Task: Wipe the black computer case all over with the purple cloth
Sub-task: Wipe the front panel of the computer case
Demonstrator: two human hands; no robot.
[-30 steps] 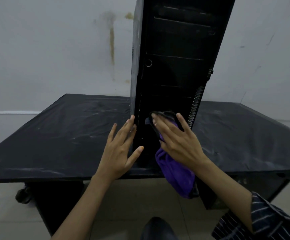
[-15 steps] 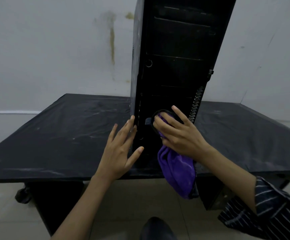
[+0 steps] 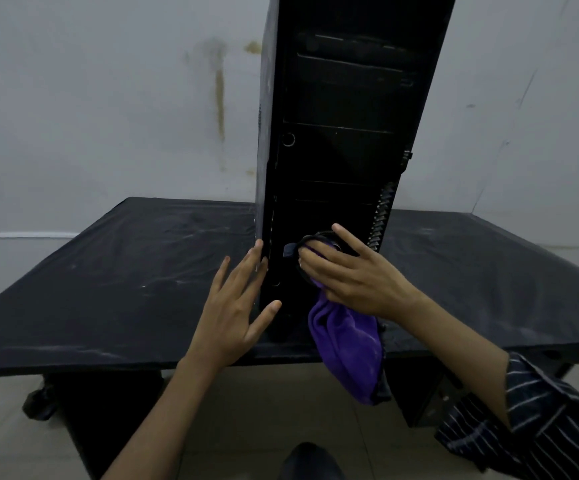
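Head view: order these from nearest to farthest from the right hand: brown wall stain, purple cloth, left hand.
1. purple cloth, held in the right hand.
2. left hand, on the case's left edge.
3. brown wall stain, behind, upper left.

Case [image 3: 343, 98]: top runs off the upper edge, unseen.
Cloth [image 3: 346, 348]: upper part buried under the right grip [image 3: 357, 278]; only the hanging end shows.
Dark loop [image 3: 319, 235] at those fingers: cloth or case, cannot tell.
Left grip [image 3: 232, 317]: palm turned away; forearm cut by the bottom edge.
Sleeve [image 3: 540, 427]: clipped at the right and bottom edges.
Tabletop [image 3: 125, 289]: near corners clipped left and right; underneath, shapes too dark to tell.
Bottom edge: a dark rounded shape [image 3: 310, 462], cut off, cannot say what it is.
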